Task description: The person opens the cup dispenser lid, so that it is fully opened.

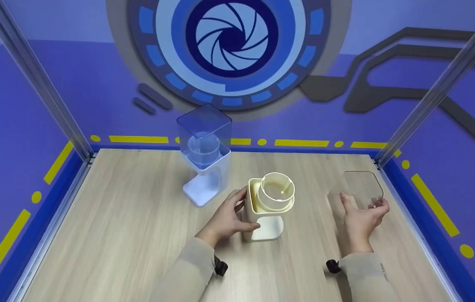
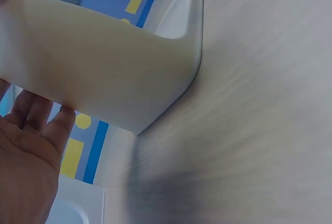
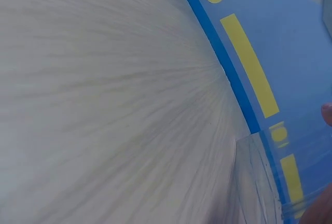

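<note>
Near the middle of the table stands a cream dispenser base [image 1: 269,228] with a round cup [image 1: 277,191] in its open top. My left hand [image 1: 225,220] grips its left side, thumb towards the front and fingers behind. In the left wrist view, the smooth cream body [image 2: 98,58] lies between the thumb and the fingers. To the right, a clear plastic container [image 1: 363,184] is held between the thumb and fingers of my right hand [image 1: 361,218]. Part of this container [image 3: 257,182] shows at the lower right of the right wrist view.
A second dispenser, with a white-blue base [image 1: 202,191] and a clear bluish container [image 1: 204,126] on top, stands at the back left. Blue printed walls [image 1: 262,121] and metal posts [image 1: 430,92] border the wooden table [image 1: 137,235].
</note>
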Available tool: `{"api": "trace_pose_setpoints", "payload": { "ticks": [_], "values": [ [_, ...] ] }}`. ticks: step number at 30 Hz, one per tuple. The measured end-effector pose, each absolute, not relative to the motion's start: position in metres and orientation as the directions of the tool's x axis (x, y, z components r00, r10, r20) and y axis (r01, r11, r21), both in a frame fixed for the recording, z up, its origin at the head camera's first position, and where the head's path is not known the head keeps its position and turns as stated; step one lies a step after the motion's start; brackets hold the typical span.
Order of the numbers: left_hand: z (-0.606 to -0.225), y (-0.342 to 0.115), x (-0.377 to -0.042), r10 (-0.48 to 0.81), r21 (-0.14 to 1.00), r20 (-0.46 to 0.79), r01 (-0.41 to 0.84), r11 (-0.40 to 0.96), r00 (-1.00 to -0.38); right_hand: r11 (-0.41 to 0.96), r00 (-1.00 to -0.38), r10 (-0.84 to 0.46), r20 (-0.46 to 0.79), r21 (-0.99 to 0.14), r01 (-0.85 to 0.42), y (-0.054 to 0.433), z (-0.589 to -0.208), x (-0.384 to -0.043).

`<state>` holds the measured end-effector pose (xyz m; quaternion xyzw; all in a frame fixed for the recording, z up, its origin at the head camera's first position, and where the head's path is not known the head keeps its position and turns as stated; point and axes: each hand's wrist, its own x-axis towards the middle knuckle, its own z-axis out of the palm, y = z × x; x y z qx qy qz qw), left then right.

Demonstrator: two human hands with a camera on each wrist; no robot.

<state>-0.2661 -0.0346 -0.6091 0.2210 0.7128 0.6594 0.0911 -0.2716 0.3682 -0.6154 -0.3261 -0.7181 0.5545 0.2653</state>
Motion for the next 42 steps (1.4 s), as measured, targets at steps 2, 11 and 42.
{"api": "trace_pose_setpoints", "payload": {
  "ticks": [2, 11, 42],
  "values": [
    [-0.609, -0.032, -0.270, 0.433, 0.980, 0.160, 0.195, 0.038, -0.887, 0.168, -0.649, 0.761, 0.015, -0.970, 0.175, 0.368, -0.616, -0.271],
    [-0.606, -0.020, -0.287, 0.435, 0.977, 0.153, 0.202, 0.068, -0.887, 0.175, -0.638, 0.769, 0.026, -0.970, 0.171, 0.368, -0.619, -0.272],
    [-0.588, 0.008, -0.339, 0.492, 0.985, 0.039, 0.115, 0.125, -0.870, 0.189, -0.654, 0.755, 0.039, -0.969, 0.160, 0.365, -0.629, -0.268]
  ]
}}
